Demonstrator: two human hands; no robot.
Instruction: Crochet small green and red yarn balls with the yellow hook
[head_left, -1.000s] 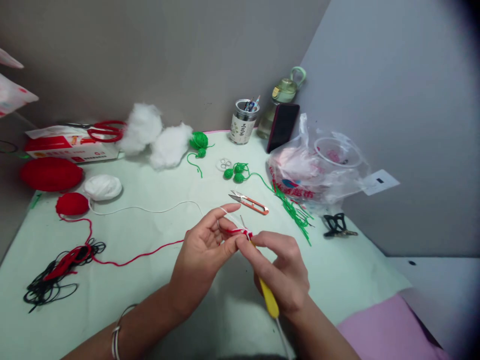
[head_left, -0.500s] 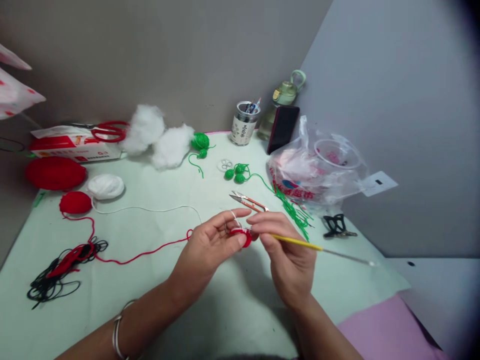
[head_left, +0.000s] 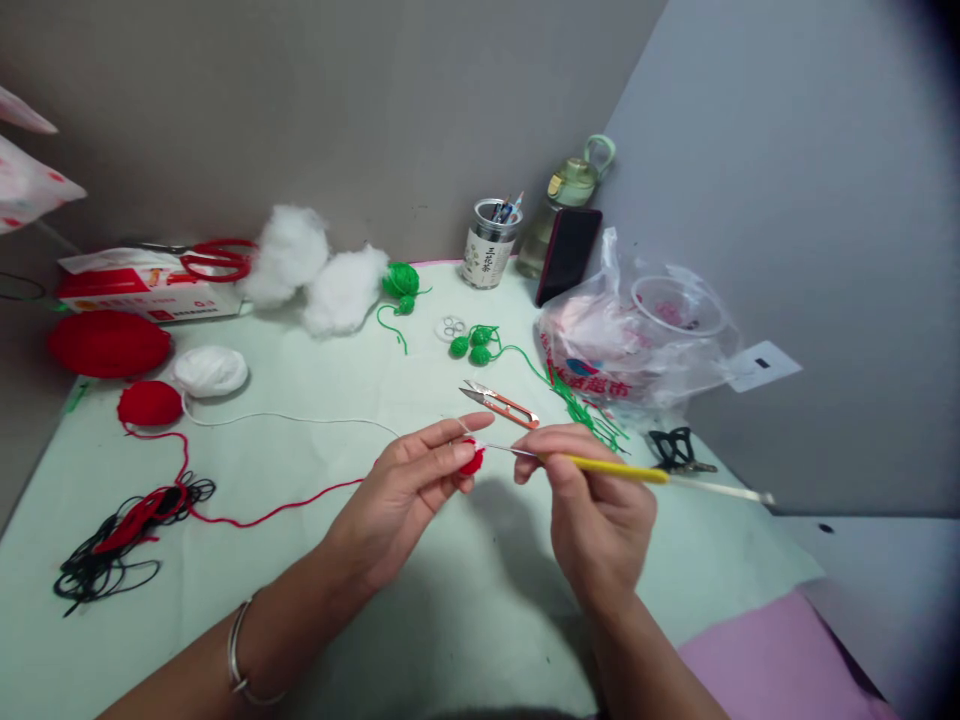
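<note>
My left hand (head_left: 420, 480) pinches a small red crochet piece (head_left: 472, 458) with some white yarn at its top edge. My right hand (head_left: 600, 510) is closed around the yellow handle of a crochet hook (head_left: 619, 469). The hook's thin metal tip reaches left to the edge of the crochet piece. From the left hand a red strand runs to a red yarn ball (head_left: 150, 404), and a white strand runs to a white yarn ball (head_left: 211, 371). Just beyond the hands lie orange thread snips (head_left: 501, 404).
A transparent plastic bag (head_left: 637, 340), a phone (head_left: 568, 255), a bottle (head_left: 574, 185) and a pen can (head_left: 491, 245) stand at the back. Green crocheted balls (head_left: 480, 345), white stuffing (head_left: 345, 290), red scissors (head_left: 217, 260) and tangled black cord (head_left: 97, 570) lie about.
My right hand has moved right with the hook, away from my left hand. The left hand has shifted slightly left and turned the red piece; the snips are now more exposed.
</note>
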